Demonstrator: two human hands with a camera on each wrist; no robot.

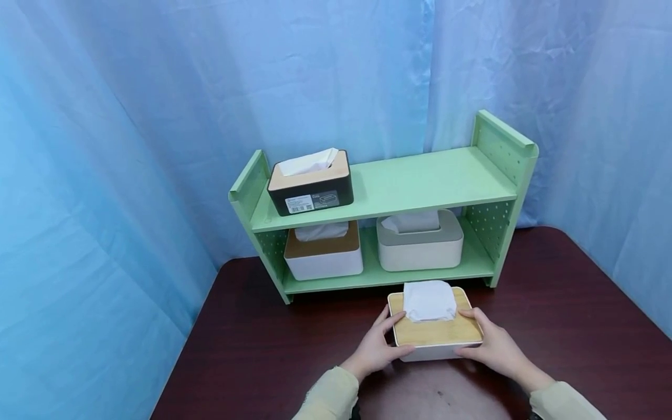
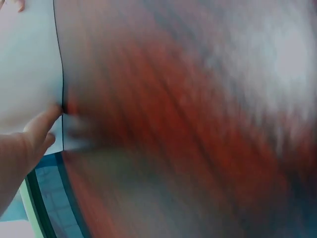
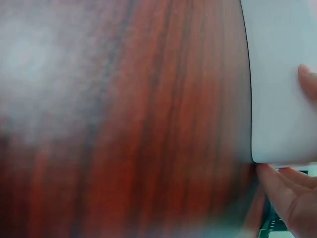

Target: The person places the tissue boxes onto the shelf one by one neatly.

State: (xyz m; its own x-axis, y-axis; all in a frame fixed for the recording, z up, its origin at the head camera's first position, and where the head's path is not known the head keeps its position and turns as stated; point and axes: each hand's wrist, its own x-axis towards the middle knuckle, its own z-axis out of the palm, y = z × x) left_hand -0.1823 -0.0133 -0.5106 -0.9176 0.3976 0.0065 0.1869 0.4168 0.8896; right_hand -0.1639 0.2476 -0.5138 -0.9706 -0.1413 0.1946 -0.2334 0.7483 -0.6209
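Note:
A white tissue box (image 1: 426, 335) with a light wooden lid stands in front of the green shelf, a white tissue (image 1: 430, 301) rising from its slot. My left hand (image 1: 374, 347) grips its left end, thumb at the front face. At the opposite end my right hand (image 1: 496, 347) holds it the same way, thumb on the front. Both wrist views show the white wall of the box (image 2: 29, 69) close to the tabletop; whether its base touches the table I cannot tell. Part of the right hand's fingers (image 3: 277, 191) shows at the box's lower corner.
On the green shelf's (image 1: 415, 181) upper board sits a black tissue box (image 1: 310, 198) with a wooden lid, at the left. Below are a brown-lidded white tissue box (image 1: 325, 262) and a grey-lidded one (image 1: 420, 254). The dark red table (image 1: 567, 326) is bordered by blue curtains (image 1: 131, 116).

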